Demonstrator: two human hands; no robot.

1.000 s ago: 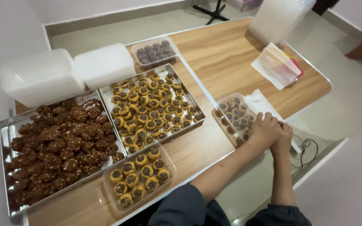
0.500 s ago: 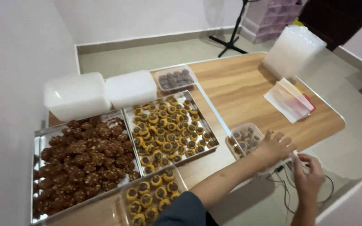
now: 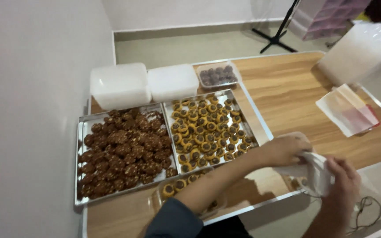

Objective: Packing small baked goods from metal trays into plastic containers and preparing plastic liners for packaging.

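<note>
While the head camera looks down on the wooden worktop, I see the left hand resting on a clear plastic container at the near edge, its fingers curled together over the top. My right hand sits just beside it, off the worktop edge, with its fingers clamped on a white lid that touches the container; the container's contents are hidden by the hands. To the left of the hands lies a metal tray of yellow-rimmed tarts, and beside that a tray of dark chocolate clusters. Another tub of tarts stands under the left forearm. Behind the trays stand two white closed boxes and a small tub of dark sweets. A stack of flat packets lies at the far right.
</note>
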